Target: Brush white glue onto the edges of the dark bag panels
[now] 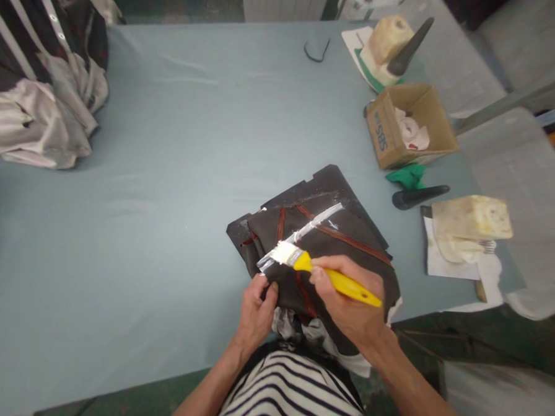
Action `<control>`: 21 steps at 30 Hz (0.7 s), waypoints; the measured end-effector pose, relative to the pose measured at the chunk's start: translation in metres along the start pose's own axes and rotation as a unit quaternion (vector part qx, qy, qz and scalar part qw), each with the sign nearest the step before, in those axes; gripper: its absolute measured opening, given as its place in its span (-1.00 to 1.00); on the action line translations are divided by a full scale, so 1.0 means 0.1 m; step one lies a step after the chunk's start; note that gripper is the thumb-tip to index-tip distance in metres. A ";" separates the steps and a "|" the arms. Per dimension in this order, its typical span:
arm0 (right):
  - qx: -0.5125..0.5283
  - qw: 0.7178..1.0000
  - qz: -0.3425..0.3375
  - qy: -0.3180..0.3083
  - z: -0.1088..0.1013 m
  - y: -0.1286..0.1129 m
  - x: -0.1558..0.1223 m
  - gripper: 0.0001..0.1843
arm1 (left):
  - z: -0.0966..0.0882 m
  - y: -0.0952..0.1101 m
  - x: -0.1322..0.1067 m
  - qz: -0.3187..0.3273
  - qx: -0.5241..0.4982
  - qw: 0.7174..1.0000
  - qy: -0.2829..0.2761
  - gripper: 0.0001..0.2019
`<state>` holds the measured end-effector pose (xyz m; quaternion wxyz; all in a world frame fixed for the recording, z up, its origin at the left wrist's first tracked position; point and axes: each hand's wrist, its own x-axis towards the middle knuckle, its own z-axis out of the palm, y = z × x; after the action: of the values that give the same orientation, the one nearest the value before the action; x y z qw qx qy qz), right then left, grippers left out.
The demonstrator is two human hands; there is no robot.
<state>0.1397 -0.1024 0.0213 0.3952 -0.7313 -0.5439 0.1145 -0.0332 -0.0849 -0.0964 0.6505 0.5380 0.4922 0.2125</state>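
My right hand grips a yellow-handled brush, its white bristles resting on a dark fabric piece with red-brown seams. A white streak runs along the fabric's edge from the bristles toward the upper right. My left hand is closed on the near left edge of the fabric, pinning it down. The fabric lies on a black board at the table's near edge and hangs over toward my lap.
The grey-blue table carries a heap of black and white garments at far left. At right stand a cardboard box, a black-handled tool on green cloth, and two pale blocks on paper.
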 end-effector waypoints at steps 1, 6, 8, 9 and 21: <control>0.014 1.000 -0.014 -0.019 0.04 -0.04 -0.03 -0.90 | 0.01 0.00 0.00 0.000 -0.004 1.000 0.001 -0.71; 0.010 0.996 -0.085 -0.032 0.16 -0.05 -0.12 -0.91 | 0.02 0.04 -0.02 0.016 -0.020 1.000 0.013 -0.70; -0.009 0.996 -0.090 -0.016 0.15 -0.04 -0.12 -0.91 | 0.02 0.05 -0.02 0.024 -0.014 0.999 0.020 -0.71; -0.012 0.996 -0.087 -0.009 0.14 -0.04 -0.11 -0.91 | 0.02 0.05 -0.02 0.025 -0.011 0.999 0.023 -0.73; -0.032 0.994 -0.107 -0.018 0.12 -0.11 -0.13 -0.93 | 0.03 0.03 -0.02 0.011 -0.004 0.999 0.036 -0.78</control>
<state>0.1194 -0.1069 0.0179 0.3723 -0.6790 -0.6291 0.0671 -0.0301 -0.0870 -0.0931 0.6322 0.5329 0.5083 0.2409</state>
